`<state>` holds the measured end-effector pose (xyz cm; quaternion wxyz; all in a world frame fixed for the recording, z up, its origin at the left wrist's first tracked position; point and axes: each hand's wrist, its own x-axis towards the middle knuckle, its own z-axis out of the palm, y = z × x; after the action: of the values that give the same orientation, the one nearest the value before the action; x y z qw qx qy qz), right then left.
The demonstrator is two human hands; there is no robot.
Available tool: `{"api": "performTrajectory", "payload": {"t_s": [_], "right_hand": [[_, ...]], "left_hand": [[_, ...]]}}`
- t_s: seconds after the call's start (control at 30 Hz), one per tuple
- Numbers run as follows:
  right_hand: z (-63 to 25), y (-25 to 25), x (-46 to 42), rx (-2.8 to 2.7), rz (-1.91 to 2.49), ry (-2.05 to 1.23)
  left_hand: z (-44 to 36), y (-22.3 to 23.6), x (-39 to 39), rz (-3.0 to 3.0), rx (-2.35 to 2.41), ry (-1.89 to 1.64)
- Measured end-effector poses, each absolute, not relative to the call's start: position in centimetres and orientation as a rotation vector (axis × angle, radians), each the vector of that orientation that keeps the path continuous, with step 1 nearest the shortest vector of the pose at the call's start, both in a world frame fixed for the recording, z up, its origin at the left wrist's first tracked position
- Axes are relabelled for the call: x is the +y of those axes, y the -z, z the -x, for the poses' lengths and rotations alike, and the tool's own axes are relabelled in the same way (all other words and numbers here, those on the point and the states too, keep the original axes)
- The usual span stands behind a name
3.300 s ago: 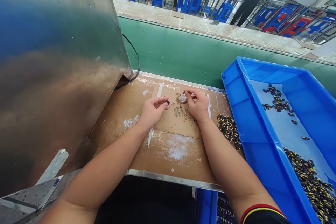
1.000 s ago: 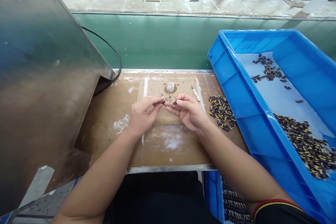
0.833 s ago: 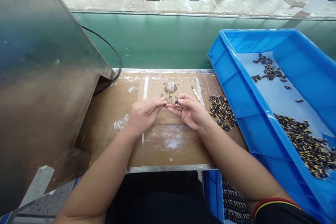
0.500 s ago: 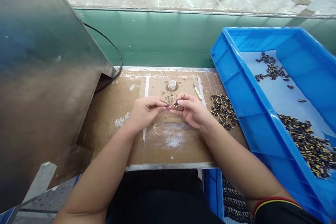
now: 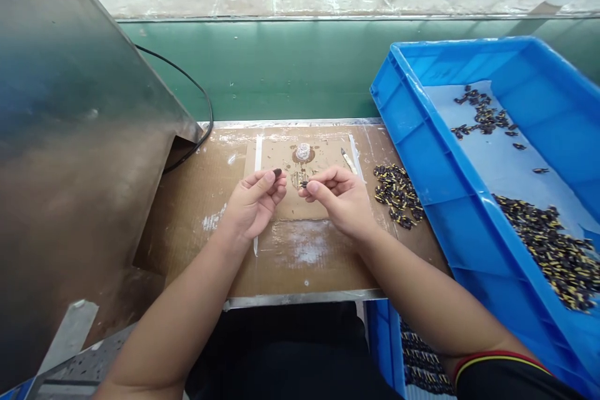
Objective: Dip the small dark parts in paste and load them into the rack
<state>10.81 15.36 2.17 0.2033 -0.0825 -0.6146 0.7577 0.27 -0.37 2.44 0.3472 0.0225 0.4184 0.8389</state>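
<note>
My left hand (image 5: 253, 201) is closed, pinching a small dark cap (image 5: 277, 172) between thumb and forefinger. A few centimetres to its right, my right hand (image 5: 338, 195) pinches a small black-and-yellow part (image 5: 304, 184). Both hands hover over a taped cardboard mat (image 5: 300, 225). Just beyond them on the mat stands a tiny clear pot (image 5: 303, 151) on a brown stain, with a small stick tool (image 5: 347, 160) lying to its right.
A heap of black-and-yellow parts (image 5: 396, 194) lies right of my right hand. The big blue bin (image 5: 422, 156) at right holds many more. A steel housing (image 5: 84, 125) with a black cable (image 5: 197, 90) fills the left. A green conveyor belt (image 5: 290, 69) runs behind.
Earlier my right hand was at the clear pot. It then met my left hand fingertip to fingertip. Now the hands have drawn apart, each pinching its own piece.
</note>
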Motion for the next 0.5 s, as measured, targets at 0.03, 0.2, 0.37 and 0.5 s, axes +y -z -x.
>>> {"api": "performTrajectory", "payload": {"t_s": [0.03, 0.2, 0.37, 0.5], "right_hand": [[-10.9, -2.3, 15.1, -1.725, 0.215, -2.086], [-11.1, -2.4, 14.1, -1.724, 0.128, -2.009], [-11.5, -1.8, 14.0, -1.789, 0.061, -1.792], [-11.4, -1.8, 13.9, -1.791, -0.016, -1.686]], "left_hand": [[-0.4, -2.5, -0.3, -0.055, 1.075, -2.178], [-1.1, -2.6, 0.1, -0.069, 1.039, -2.19], [-1.6, -2.6, 0.3, -0.088, 1.01, -2.212], [-1.8, -2.7, 0.2, -0.122, 0.995, -2.225]]}}
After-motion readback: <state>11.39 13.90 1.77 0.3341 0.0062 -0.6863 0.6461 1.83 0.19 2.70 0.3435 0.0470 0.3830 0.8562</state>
